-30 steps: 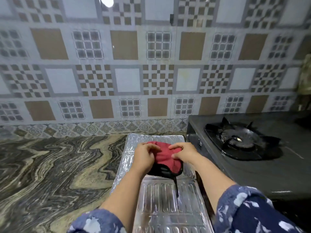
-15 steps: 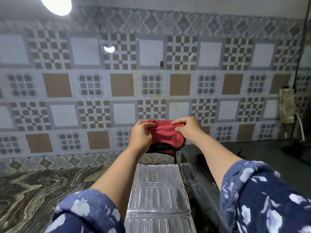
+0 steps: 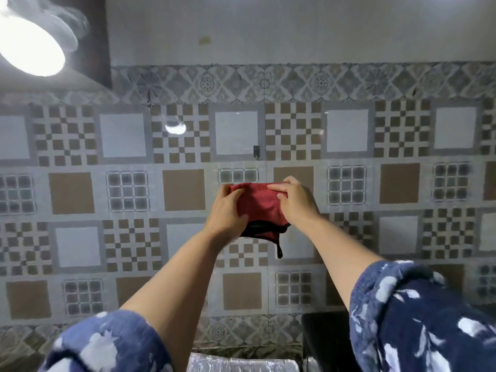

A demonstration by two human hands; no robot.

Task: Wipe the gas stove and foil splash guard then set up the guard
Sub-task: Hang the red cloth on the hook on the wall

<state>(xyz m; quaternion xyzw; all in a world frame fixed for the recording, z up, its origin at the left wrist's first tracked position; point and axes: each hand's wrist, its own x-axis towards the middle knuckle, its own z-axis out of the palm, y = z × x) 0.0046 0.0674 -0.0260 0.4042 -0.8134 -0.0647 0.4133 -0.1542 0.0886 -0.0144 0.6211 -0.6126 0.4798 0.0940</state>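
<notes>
A red cloth with a black edge and a dangling black loop is held up in front of the tiled wall. My left hand grips its left side and my right hand grips its top right corner. Both arms are stretched forward and upward. Only the far edge of the foil splash guard shows, lying flat at the bottom of the view. A dark corner of the gas stove sits just right of it, mostly hidden by my right sleeve.
The patterned tile wall fills the view, with a small dark hook above the cloth. A bright lamp glares at the top left. A strip of marbled countertop shows at the bottom left.
Both hands have lifted the red cloth off the foil guard and raised it toward the wall. The view has tilted upward, so the stove and guard have dropped nearly out of sight.
</notes>
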